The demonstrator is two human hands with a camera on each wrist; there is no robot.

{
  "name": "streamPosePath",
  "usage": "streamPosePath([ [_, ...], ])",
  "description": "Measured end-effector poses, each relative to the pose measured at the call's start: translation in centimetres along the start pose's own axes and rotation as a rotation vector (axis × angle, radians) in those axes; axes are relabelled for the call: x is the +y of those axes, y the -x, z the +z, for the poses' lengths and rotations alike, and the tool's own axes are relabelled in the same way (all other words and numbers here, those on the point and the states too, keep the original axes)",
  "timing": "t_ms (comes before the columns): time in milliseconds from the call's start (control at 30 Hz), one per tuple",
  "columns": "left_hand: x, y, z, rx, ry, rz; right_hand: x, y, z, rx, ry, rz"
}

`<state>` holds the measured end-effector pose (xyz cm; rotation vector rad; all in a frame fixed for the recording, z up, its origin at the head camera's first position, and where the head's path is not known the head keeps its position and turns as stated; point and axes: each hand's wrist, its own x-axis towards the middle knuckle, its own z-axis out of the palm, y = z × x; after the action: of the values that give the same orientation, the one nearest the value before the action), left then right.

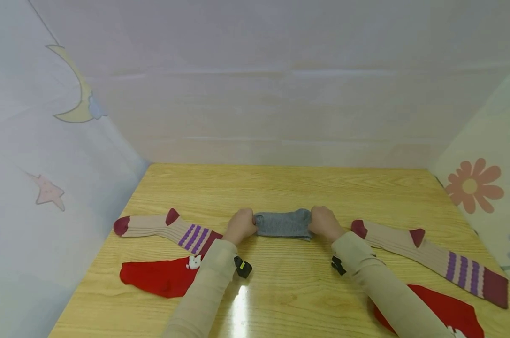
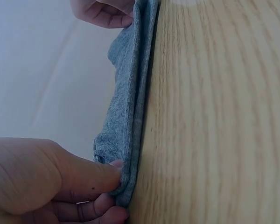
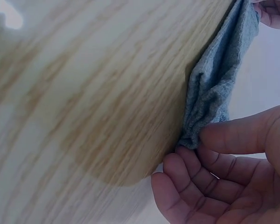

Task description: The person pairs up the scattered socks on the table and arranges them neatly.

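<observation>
The grey sock (image 1: pixel 283 224) lay stretched crosswise at the centre of the head frame, just above the bare middle of the counter (image 1: pixel 288 270) in that view, its layers folded together. The left hand (image 1: pixel 240 226) gripped its left end and the right hand (image 1: pixel 325 223) gripped its right end; both pinched the cloth between thumb and fingers. Whether the whole sock rested on the wood or hung slightly clear of it could not be told.

Done well, this hold seemed to call for an even, gentle pull, strong enough to flatten the knit without drawing it out of shape. The left end looked the neater: in the left wrist view two edges ran close together from the top of the frame down to the pinch. The right end wanted more care, since the right wrist view showed the cloth gathered in wrinkles beside the thumb; spreading that pinch along the edge would probably have smoothed it better than tugging harder. Catching every layer at once mattered too, or one might have slipped out of line.

Low forearms risked dragging neighbours: at the lower left a red sock (image 1: pixel 159 278) lay partly under the left sleeve (image 1: pixel 204 291), and at the lower right another red sock (image 1: pixel 451 310) lay partly hidden by the right sleeve (image 1: pixel 390 281), so lifting the elbows slightly seemed wise
</observation>
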<state>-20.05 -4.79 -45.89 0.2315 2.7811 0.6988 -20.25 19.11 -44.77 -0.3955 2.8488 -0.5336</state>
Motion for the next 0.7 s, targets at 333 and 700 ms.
streamPosePath([
  [333,0.1,-1.2,0.2,-0.029,0.011,-0.030,0.2,-0.3,-0.2,-0.016,0.010,0.027],
  [700,0.2,-0.7,-0.3,-0.014,0.009,-0.028,0.1,-0.7,-0.5,-0.031,-0.013,0.025],
])
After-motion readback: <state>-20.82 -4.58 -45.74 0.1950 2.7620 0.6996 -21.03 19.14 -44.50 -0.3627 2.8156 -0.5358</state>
